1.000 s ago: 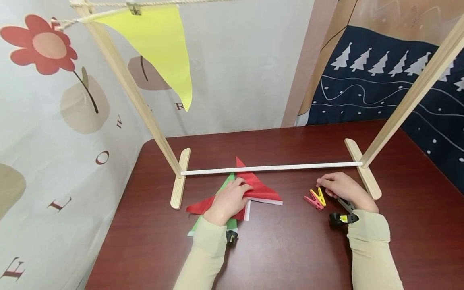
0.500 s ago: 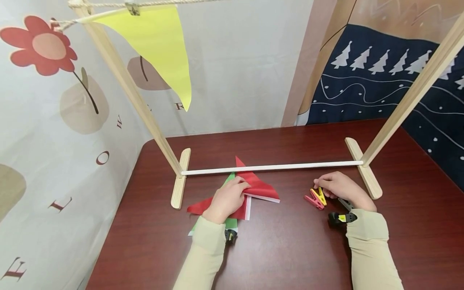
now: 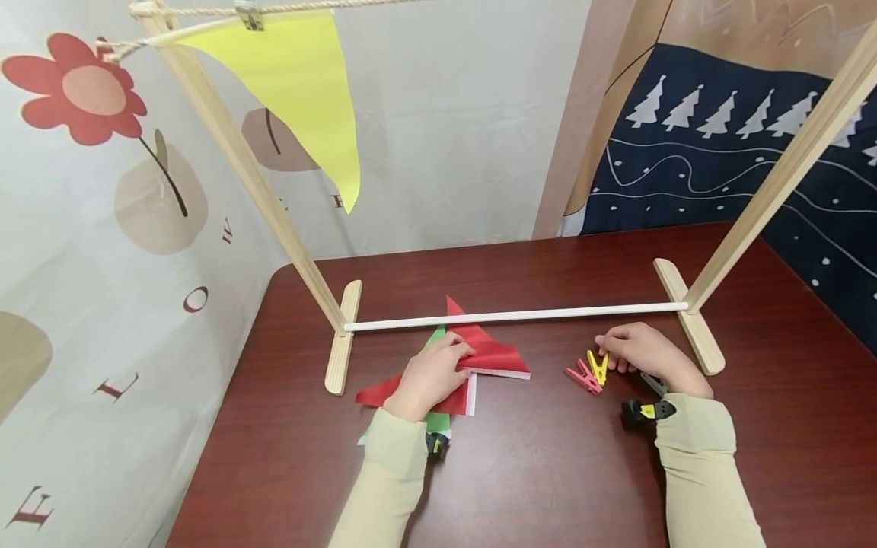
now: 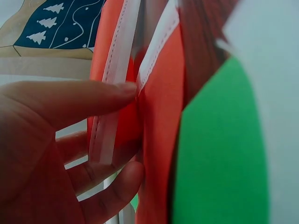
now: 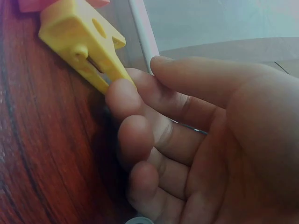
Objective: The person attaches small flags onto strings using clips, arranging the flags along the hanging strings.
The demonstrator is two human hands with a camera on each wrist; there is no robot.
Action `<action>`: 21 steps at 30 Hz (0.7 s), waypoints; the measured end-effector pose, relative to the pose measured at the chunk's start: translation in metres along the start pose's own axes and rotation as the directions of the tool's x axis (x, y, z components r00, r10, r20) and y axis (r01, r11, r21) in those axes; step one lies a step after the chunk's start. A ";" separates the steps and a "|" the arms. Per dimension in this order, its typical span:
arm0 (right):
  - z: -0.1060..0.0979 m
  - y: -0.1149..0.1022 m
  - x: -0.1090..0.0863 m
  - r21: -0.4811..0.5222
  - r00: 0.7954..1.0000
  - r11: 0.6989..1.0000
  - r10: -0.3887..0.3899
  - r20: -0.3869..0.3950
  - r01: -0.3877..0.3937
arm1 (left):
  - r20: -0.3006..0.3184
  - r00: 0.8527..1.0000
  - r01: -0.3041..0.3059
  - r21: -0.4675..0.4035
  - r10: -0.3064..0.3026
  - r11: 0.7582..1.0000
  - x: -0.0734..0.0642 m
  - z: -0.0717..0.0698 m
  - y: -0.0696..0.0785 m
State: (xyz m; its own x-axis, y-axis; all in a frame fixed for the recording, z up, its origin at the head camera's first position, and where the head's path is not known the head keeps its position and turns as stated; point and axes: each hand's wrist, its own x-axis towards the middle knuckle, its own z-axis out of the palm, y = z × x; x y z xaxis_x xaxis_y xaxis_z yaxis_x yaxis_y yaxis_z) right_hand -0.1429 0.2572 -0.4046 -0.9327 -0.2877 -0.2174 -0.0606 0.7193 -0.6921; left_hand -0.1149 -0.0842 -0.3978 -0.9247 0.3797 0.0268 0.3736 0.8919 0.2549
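Note:
My left hand (image 3: 430, 373) pinches a red pennant (image 3: 496, 352) near its white hem. The thumb lies over the cloth and the fingers go behind it in the left wrist view. Beneath are another red pennant (image 3: 378, 393) and a green pennant (image 3: 437, 423), partly covered by the hand. On the right, my right hand (image 3: 640, 352) hovers low at a yellow clothespin (image 5: 77, 37), loosely bent fingertips touching its handle end and the thumb apart from it. A pink clothespin (image 3: 582, 378) lies against the yellow one. A grey clothespin (image 3: 654, 383) sits by the right wrist.
A wooden stand rises on two posts (image 3: 236, 152) with flat feet (image 3: 695, 327), joined by a white rod (image 3: 534, 315) low across the table (image 3: 534, 472). Above left, a yellow pennant (image 3: 308, 91) hangs from a rope (image 3: 294, 7) by a metal clip (image 3: 250, 15).
The yellow and pink clothespins have slid a little to the left on the table, beside the right fingertips. The red pennant in my left hand has shifted slightly.

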 end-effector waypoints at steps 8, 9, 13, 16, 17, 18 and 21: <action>0.000 -0.002 0.001 -0.002 1.000 1.000 0.003 -0.006 -0.003 | 0.002 0.999 0.051 -0.031 -0.051 0.998 -0.002 -0.002 -0.001; 0.001 -0.002 0.001 -0.001 1.000 1.000 0.000 -0.006 0.000 | 0.009 0.998 0.062 -0.039 -0.062 0.997 -0.002 -0.002 -0.001; 0.002 -0.002 0.001 0.010 1.000 1.000 0.003 -0.001 -0.003 | 0.031 0.996 0.090 -0.050 -0.089 0.995 -0.002 -0.003 0.000; 0.002 -0.002 0.000 0.011 1.000 1.000 0.011 -0.014 -0.011 | 0.034 0.995 0.097 -0.052 -0.096 0.994 -0.001 -0.003 0.001; 0.002 -0.002 0.000 0.010 1.000 1.000 0.014 -0.020 -0.013 | 0.034 0.995 0.100 -0.053 -0.098 0.994 -0.001 -0.004 0.001; 0.002 -0.002 0.000 0.008 0.999 1.000 0.021 -0.026 -0.021 | 0.035 0.994 0.101 -0.056 -0.099 0.993 -0.001 -0.004 0.001; 0.003 -0.002 0.000 0.015 0.999 0.999 0.038 -0.025 -0.038 | 0.034 0.994 0.105 -0.063 -0.103 0.992 -0.001 -0.004 0.002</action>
State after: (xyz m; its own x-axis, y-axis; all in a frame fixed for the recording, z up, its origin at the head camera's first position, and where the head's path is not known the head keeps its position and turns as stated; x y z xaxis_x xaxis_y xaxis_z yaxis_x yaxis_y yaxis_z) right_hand -0.1416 0.2535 -0.4053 -0.9428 -0.2444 -0.2266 -0.0200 0.7202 -0.6934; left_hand -0.1141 -0.0839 -0.3938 -0.9554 0.2936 -0.0326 0.2688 0.9096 0.3167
